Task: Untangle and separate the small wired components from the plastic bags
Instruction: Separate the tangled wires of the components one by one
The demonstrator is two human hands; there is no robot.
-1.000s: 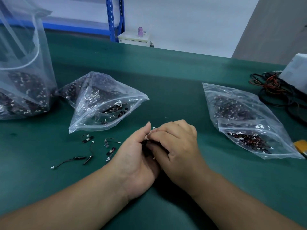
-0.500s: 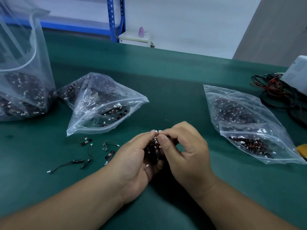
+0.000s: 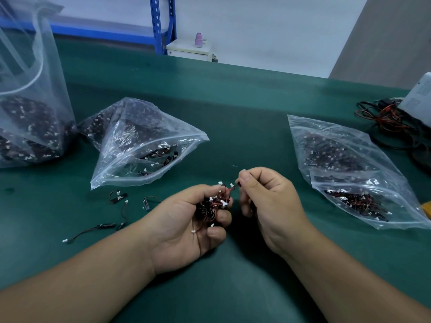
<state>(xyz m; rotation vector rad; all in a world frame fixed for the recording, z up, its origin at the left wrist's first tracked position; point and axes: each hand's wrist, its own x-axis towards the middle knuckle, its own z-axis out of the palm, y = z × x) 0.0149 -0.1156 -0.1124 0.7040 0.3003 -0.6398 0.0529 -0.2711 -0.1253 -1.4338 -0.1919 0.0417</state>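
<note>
The left hand is curled round a bundle of small wired parts. The parts are red and black with white plugs, and the hand holds them just above the bench. The right hand is just to the right of the bundle. It pinches one wire between thumb and finger, and that wire runs back into the bundle.

The wire looks like it is still caught in the bundle. A hard pull could snap the thin wire or yank off its white plug. It could also drag other parts out with it. Those might drop and mix with the loose parts that lie on the bench to the left of the bundle. If the left hand lets go a little, the whole bundle could fall. The open bag is behind the bundle and to its left, so a bump could spill more parts.

Half a second ago the two hands were touching over the bundle. Now the right hand has moved off to the right, and there is a gap between the hands. The left palm shows more of the bundle. The loose parts and the open bag have not moved.
</note>
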